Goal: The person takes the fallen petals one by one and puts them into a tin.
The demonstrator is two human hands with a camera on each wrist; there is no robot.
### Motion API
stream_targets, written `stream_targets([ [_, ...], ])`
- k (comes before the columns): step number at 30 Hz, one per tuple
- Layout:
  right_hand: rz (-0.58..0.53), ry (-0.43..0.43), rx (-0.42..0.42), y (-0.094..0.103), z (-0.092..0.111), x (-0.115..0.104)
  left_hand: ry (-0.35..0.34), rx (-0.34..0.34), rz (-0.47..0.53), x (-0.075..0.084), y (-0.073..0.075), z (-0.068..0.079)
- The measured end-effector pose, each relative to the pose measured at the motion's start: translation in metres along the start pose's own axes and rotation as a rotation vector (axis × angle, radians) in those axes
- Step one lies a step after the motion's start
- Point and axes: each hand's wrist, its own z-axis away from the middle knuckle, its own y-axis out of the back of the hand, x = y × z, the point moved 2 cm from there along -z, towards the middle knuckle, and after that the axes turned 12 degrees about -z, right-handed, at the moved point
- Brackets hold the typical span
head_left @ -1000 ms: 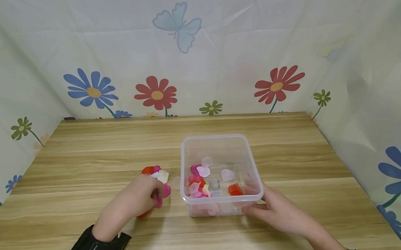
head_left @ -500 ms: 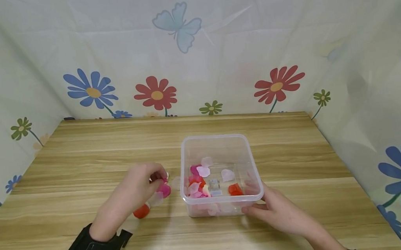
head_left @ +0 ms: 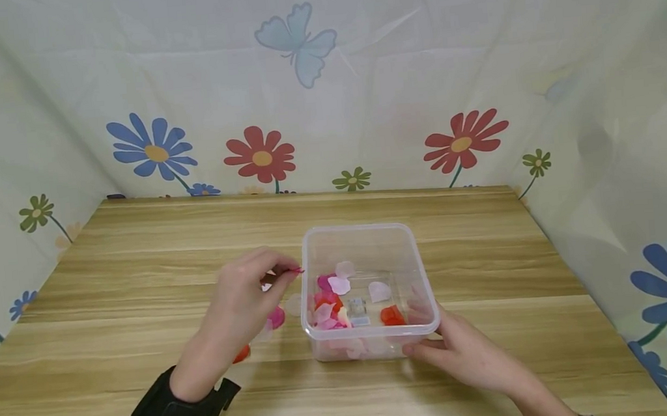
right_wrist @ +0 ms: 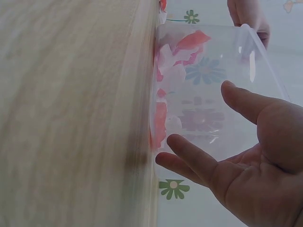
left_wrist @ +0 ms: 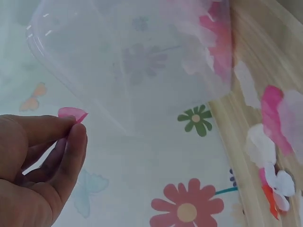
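Note:
My left hand [head_left: 246, 290] pinches a magenta artificial flower petal [left_wrist: 72, 112] between thumb and forefinger, just beside the upper left rim of a clear plastic box [head_left: 371, 332]. Inside the box lie several loose petals in pink, red and white, mostly along its left side, with a red petal [head_left: 391, 316] towards the right. My right hand [head_left: 468, 354] rests against the box's front right corner. In the right wrist view its fingers [right_wrist: 196, 158] are spread and fairly straight along the clear wall.
Partly hidden under my left forearm, more petals lie on the wooden table [head_left: 156, 267], among them a magenta petal [head_left: 276, 317] and a red petal [head_left: 242, 353]. A pale petal [head_left: 294, 304] lies close to the box's left wall. Flower-printed cloth [head_left: 384, 99] encloses the table.
My left hand has gone from the petals on the table up and right to the box's rim, with a magenta petal now between its fingertips. Right hand and box have stayed in place.

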Motion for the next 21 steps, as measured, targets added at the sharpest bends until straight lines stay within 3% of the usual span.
stream_targets([
  [12, -0.011, -0.017, -0.003, 0.0, 0.001, 0.0, -0.141, -0.039, 0.132, 0.026, -0.007, -0.012],
  [21, -0.006, -0.008, -0.002, 0.0, 0.001, 0.0, -0.154, -0.129, 0.115, 0.03, -0.012, -0.013],
])
